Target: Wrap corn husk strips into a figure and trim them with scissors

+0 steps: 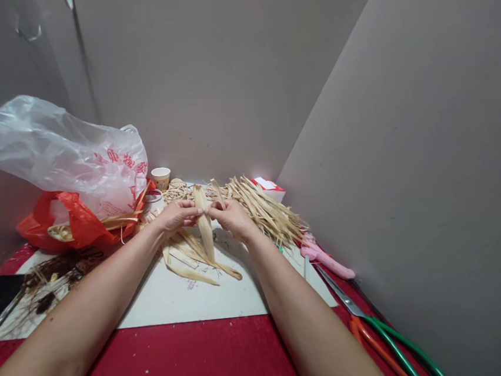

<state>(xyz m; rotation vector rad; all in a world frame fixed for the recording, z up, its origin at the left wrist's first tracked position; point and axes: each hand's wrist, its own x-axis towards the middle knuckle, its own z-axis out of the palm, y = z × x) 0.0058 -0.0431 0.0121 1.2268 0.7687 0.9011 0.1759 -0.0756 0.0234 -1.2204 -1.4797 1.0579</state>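
Note:
Over the white board (155, 306), both my hands meet at a pale dried corn husk strip (206, 233) that stands upright. My left hand (178, 214) pinches its left edge between thumb and fingers. At its right edge, my right hand (232, 216) is closed in a pinch on the same husk, and a narrower strip (218, 192) sticks up from behind its fingers. Loose husk pieces (188, 272) lie below the hands. Just beyond the right hand is a pile of dried husk strips (270, 210).
At left are a clear plastic bag (65, 152), a red bag (88, 224) and dark stringy fibres (59, 277). A paper cup (161, 177) and a red-and-white box (271, 189) stand at the back. Large scissors (355, 311) and a pink-handled tool (328, 260) lie right, near the grey wall (408, 167).

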